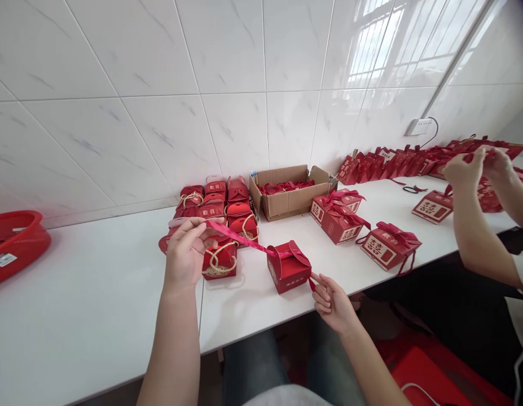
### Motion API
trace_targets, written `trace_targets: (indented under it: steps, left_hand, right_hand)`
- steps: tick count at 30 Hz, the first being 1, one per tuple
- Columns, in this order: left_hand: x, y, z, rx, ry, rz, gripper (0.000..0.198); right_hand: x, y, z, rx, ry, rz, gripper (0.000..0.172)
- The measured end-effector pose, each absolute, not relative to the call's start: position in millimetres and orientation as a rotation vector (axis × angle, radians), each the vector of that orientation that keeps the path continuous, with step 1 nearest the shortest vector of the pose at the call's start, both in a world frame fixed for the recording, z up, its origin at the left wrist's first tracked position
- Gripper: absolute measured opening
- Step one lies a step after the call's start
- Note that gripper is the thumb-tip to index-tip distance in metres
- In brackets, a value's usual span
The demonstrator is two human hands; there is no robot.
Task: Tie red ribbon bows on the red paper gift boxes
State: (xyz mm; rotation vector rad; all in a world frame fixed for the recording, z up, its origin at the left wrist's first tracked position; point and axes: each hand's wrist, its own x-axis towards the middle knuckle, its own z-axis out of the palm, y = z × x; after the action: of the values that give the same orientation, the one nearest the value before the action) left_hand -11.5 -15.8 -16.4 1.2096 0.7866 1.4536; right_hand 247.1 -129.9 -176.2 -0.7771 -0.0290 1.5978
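Note:
A small red gift box (289, 276) with a folded, flap-like top stands near the table's front edge. A pink-red ribbon (240, 238) runs through its top and is stretched up to the left. My left hand (187, 254) is raised and pinches the ribbon's far end. At the box's right side, my right hand (334, 304) has its fingers curled around the ribbon's short other tail, the index finger against the box. Behind my left hand sit several red boxes in rows, one with a gold cord (221, 259).
A cardboard carton (286, 206) of red ribbons stands by the tiled wall. Ribboned boxes (390, 245) lie to the right, with scissors (413, 189) behind. A co-worker's hands (477, 166) work at far right. A red basin (20, 242) is at left.

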Motion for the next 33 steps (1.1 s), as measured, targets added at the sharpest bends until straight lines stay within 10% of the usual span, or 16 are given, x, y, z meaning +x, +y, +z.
trace_targets:
  steps: [14,33]
  left_hand:
    - [-10,-12,-17,1.105,0.679,1.399,0.005]
    - [-4,-10,-16,1.104,0.641,1.401,0.006]
  right_hand:
    - [220,-139,-170,-0.931,-0.325,1.160,0.024]
    - [261,-110,-171,-0.385,0.180,1.686,0.008]
